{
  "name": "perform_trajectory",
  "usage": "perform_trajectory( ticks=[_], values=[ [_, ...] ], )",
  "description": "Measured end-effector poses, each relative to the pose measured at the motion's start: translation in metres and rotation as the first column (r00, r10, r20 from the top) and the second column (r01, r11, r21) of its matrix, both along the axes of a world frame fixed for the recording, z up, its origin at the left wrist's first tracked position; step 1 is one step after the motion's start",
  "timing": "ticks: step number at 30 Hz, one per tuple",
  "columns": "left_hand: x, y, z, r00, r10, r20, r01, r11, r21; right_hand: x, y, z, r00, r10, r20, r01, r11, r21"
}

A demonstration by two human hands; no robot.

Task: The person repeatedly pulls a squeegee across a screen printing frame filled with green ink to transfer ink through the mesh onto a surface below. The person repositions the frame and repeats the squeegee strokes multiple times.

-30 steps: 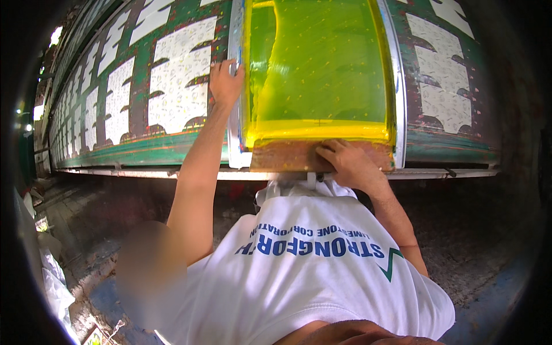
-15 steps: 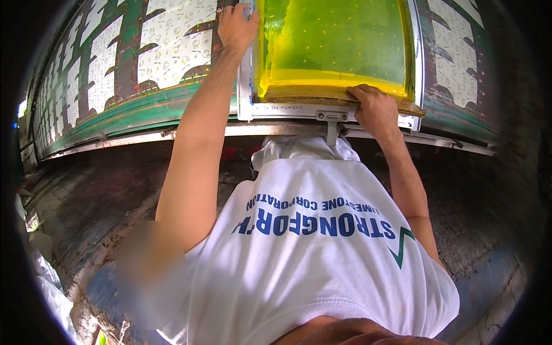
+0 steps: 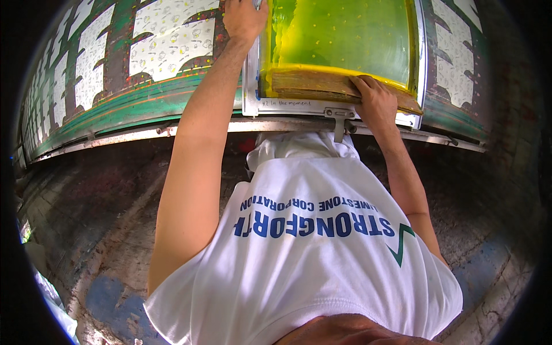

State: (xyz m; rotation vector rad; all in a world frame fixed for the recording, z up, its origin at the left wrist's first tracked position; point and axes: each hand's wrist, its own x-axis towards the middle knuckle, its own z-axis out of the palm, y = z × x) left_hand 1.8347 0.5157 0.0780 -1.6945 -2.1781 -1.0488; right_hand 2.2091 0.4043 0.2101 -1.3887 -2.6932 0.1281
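A silkscreen (image 3: 345,40) with a yellow-green mesh lies in a pale metal frame (image 3: 250,86) on the green table. My left hand (image 3: 244,20) is closed on the frame's far left side rail, its fingertips partly cut off by the picture's top edge. At the near end of the mesh, a long wooden squeegee (image 3: 313,85) stretches across the frame, smeared with yellow ink. My right hand (image 3: 376,103) grips its right part, fingers over the top of the wood. The squeegee's lower edge is hidden.
Pieces of white patterned fabric (image 3: 172,40) lie in rows to the left; more fabric (image 3: 453,52) lies right of the frame. A metal bracket (image 3: 339,118) at the frame's near edge meets the table's rail (image 3: 138,134). Stained floor (image 3: 98,201) shows below.
The squeegee has tipped, so more of its wooden face shows. My right hand remains on it, and my left hand stays at the frame's left rail. The whole view has shifted slightly.
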Motion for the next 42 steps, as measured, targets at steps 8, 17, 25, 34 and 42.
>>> perform_trajectory(
  ticks=[8, 17, 25, 34, 42],
  values=[
    [0.009, -0.006, 0.022, 0.991, 0.023, 0.13, -0.023, 1.0, -0.004, -0.042, 0.126, -0.014, 0.996, -0.088, 0.027, 0.087, 0.994, 0.06],
    [0.017, -0.006, 0.039, 0.99, 0.077, 0.121, -0.068, 0.995, -0.076, -0.107, 0.349, -0.003, 0.989, -0.089, 0.121, 0.076, 0.991, 0.107],
    [0.02, -0.006, 0.042, 0.991, 0.11, 0.081, -0.102, 0.99, -0.098, -0.133, 0.458, 0.017, 0.998, -0.012, 0.068, 0.006, 0.996, 0.092],
    [0.024, -0.005, 0.045, 0.994, 0.095, 0.056, -0.091, 0.994, -0.068, -0.137, 0.516, 0.036, 0.991, 0.119, 0.061, -0.126, 0.983, 0.136],
    [0.026, -0.005, 0.047, 0.995, 0.095, 0.034, -0.092, 0.993, -0.079, -0.145, 0.519, 0.019, 0.964, 0.217, 0.154, -0.232, 0.968, 0.094]
  ],
)
